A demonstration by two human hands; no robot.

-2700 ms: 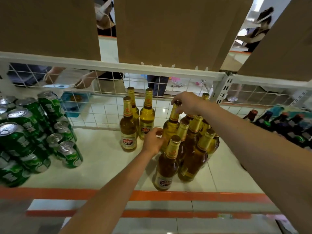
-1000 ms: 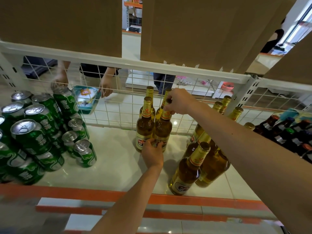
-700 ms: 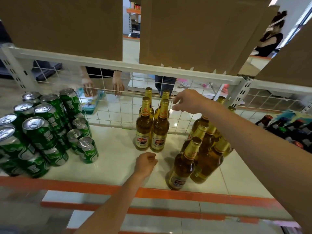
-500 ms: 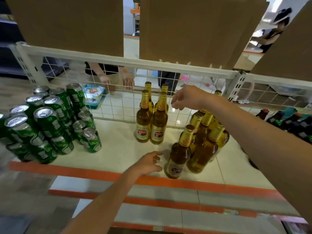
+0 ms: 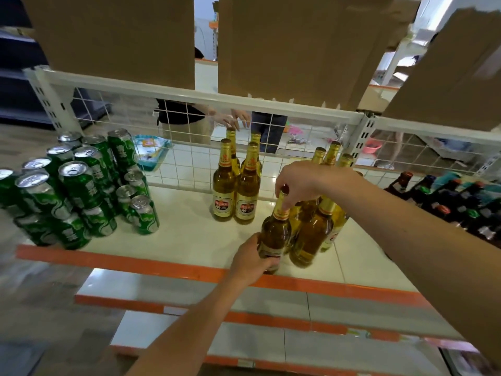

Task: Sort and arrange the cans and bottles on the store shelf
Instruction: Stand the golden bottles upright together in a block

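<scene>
Left hand (image 5: 250,260) wraps the base, right hand (image 5: 306,183) pinches the neck of the upright front beer bottle (image 5: 275,234); the tidy four-bottle block (image 5: 223,191) stands back-left.

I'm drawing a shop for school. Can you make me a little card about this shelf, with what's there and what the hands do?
Shelf: white, orange front edge
Left side: green cans, stacked
Middle: four amber bottles, upright in a neat block
Right of middle: loose cluster of amber bottles
Far right: dark bottles
Left hand: grips front bottle low down
Right hand: pinches that bottle's top
</scene>
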